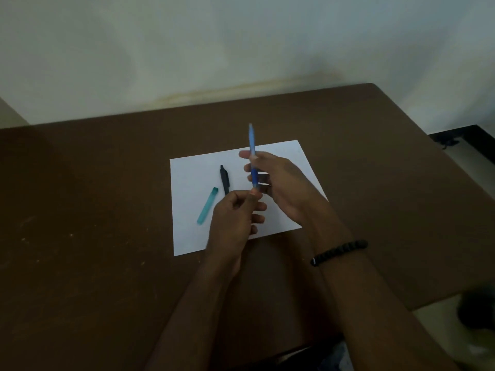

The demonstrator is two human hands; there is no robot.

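Observation:
A blue pen [252, 145] stands nearly upright above a white sheet of paper [192, 178]. My right hand [278, 183] holds its barrel between thumb and fingers. My left hand [235, 220] pinches the pen's lower tip with thumb and forefinger. On the paper, to the left of my hands, lie a black pen [224, 179] and a teal translucent tube [207, 205]. The lower end of the black pen is hidden behind my left hand.
The paper lies on a brown table [93, 210] that stands against a pale wall [214, 49]. The table's right edge runs diagonally, with light floor [460, 162] beyond it. A black bead bracelet [338, 251] circles my right wrist.

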